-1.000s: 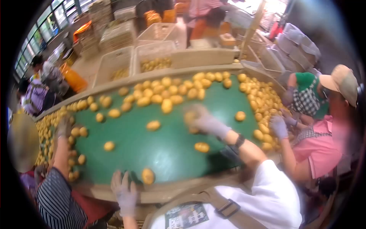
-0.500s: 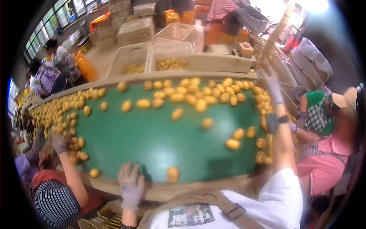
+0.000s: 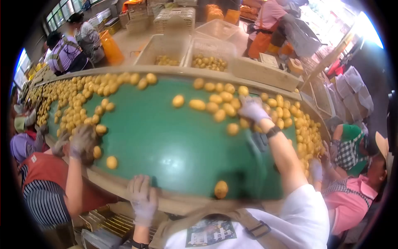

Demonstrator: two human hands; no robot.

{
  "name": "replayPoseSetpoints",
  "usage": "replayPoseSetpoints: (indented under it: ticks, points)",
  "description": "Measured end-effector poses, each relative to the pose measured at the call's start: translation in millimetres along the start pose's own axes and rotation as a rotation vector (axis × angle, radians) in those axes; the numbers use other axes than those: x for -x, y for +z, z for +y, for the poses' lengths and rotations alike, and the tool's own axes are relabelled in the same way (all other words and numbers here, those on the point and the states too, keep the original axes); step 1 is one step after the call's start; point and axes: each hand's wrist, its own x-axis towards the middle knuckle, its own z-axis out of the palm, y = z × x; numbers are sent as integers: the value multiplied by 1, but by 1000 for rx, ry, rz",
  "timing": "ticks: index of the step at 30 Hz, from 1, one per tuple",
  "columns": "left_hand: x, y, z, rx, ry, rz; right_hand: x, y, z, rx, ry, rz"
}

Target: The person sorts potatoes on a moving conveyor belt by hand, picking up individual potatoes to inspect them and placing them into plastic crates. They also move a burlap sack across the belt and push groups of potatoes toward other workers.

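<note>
Many yellow potatoes (image 3: 198, 104) lie on a green belt (image 3: 166, 141). My right hand (image 3: 253, 109), gloved, reaches over the belt among potatoes near its far side; its fingers are spread and partly over them, with none clearly gripped. My left hand (image 3: 143, 199), also gloved, rests on the wooden edge nearest me, fingers extended and holding nothing. One potato (image 3: 221, 189) lies alone by the near edge, to the right of my left hand.
Co-workers stand at the left (image 3: 49, 178) and right (image 3: 352, 195), their gloved hands at the belt. Crates (image 3: 212, 53) with potatoes stand beyond the far rail. Two people sit at the upper left; another person in orange stands at the top right.
My right hand has come from the far right rail down and left onto the potatoes. My left hand stays on the edge. The view has shifted and the potatoes have moved along the belt.
</note>
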Motion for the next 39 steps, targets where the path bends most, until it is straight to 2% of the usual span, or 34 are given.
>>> replayPoseSetpoints:
  ticks: [1,3,4,6,7,9,10,12,13,14,15,16,17,18,19,20,22,23,24,25,27,30,32,34,35,36,37,38,39]
  points:
    - [2,-2,4,1,-2,16,16,-6,-3,13,-35,23]
    - [0,-9,10,270,-91,-33,49,-13,-11,28,-98,71]
    - [-6,-11,16,408,-132,-52,61,-10,-15,-135,-117,101]
    - [-29,-19,43,1087,-436,-163,82,-14,-29,-454,-164,156]
    - [-42,-22,58,1428,-583,-209,90,-25,-42,-505,-349,68]
    - [-68,3,73,2079,-678,-190,110,-51,-91,-621,-737,-120]
    - [-72,16,74,2017,-632,-268,98,-45,-99,-598,-803,-12]
    - [-82,59,52,2318,-631,-411,47,-43,-107,-552,-1004,229]
    - [-78,80,37,2693,-605,-503,17,-40,-110,-429,-882,432]
    - [-73,85,39,2595,-498,-455,-13,-36,-112,-308,-731,604]
    - [-72,91,36,2489,-410,-405,-75,-2,-90,-174,-650,558]
    - [-65,81,39,1929,-198,-210,-138,32,-67,-33,-577,507]
    - [-62,65,38,1773,-217,-148,-149,34,-54,423,-715,486]
    - [-60,50,37,1614,-246,-93,-247,115,-12,370,-785,956]
    - [-53,35,28,1887,-393,-166,-241,112,-24,88,-581,480]
    - [-48,26,21,2170,-534,-272,-206,81,-53,-52,-506,431]
    - [-35,9,10,2179,-651,-206,-105,34,-95,-234,-450,402]
    - [-30,-4,7,2184,-721,-192,-84,28,-101,-283,-480,436]
    - [-39,-34,15,2123,-928,-170,-86,35,-94,-287,-601,477]
    - [-29,-16,8,2087,-735,-131,-70,38,-91,-248,-567,393]
    - [-23,15,11,1714,-438,48,-14,35,-90,-172,-488,232]
    - [-42,16,14,2389,-931,19,26,76,-56,-62,-605,492]
    - [-48,11,25,2355,-876,50,24,88,-10,-188,-891,291]
    - [-55,10,34,2342,-786,-40,105,22,-48,-1139,-167,-225]
    - [-56,10,38,2316,-789,-87,110,35,-32,-972,-401,60]
    - [-58,16,44,2283,-785,-128,114,51,-13,-1020,-438,137]
    - [-59,23,40,2461,-602,-315,119,65,4,-1063,-477,216]
    - [-63,27,34,2630,-392,-484,131,61,4,-1183,-410,157]
    - [-61,34,39,2587,-347,-485,142,58,5,-1304,-338,106]
